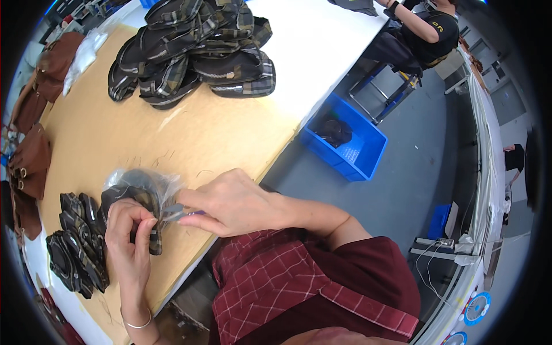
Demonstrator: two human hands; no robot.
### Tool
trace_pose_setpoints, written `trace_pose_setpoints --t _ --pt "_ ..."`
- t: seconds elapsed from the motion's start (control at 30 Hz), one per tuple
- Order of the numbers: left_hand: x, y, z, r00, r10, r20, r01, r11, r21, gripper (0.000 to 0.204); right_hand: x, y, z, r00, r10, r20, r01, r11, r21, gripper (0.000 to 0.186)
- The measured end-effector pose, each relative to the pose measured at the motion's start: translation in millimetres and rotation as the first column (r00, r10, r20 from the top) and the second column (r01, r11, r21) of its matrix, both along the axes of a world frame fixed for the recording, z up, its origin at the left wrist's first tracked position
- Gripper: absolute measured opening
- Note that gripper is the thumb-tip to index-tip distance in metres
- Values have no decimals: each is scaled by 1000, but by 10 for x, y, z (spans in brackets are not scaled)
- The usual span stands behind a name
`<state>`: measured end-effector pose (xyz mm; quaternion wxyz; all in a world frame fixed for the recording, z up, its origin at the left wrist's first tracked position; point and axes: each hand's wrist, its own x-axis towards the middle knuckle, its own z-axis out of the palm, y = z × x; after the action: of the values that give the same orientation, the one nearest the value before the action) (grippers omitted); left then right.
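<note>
My left hand (127, 227) is closed on the edge of a dark plaid pouch (155, 238), thumb and fingers pinched together at its near right side. Between the thumb and fingers of my right hand (238, 202) is a pair of small thread snips (172, 214), the blades pointing left, close to my left fingertips. My fingers hide part of the snips. A crumpled clear plastic bag (169, 183) lies against the pouch's far side. Left of my left hand, several similar plaid pouches (80, 244) rest in a row on the tan-covered table (224, 135).
A large heap of plaid zip pouches (195, 54) sits on the table's far part. Brown bags (29, 161) line the left side. Beyond the table's right edge, a blue crate (368, 135) with dark items stands on the floor. Another person (434, 34) sits at the far right.
</note>
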<state>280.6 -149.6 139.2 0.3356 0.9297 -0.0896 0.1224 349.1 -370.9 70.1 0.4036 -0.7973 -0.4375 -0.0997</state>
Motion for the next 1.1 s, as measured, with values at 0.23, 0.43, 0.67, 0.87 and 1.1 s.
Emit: trace_pose_setpoints --t 0.23,0.43,0.67,0.87,1.1 --pt "-12 47 -11 999 -27 30 27 1000 4 9 7 -23 130 998 -7 -57 2 995 -99 21" --pt "6 119 -42 996 -65 60 64 998 18 10 44 -5 189 984 30 -178 -33 999 -17 17" --pt "0 124 -67 998 -53 45 53 998 -16 12 66 93 161 990 61 -123 -63 998 -13 20" --pt "-1 131 -63 997 -53 48 53 999 9 13 56 157 157 995 75 -72 -77 997 -24 20" --pt "-20 108 -15 999 -9 -46 4 994 -110 15 68 103 137 919 364 149 -356 931 -80 22"
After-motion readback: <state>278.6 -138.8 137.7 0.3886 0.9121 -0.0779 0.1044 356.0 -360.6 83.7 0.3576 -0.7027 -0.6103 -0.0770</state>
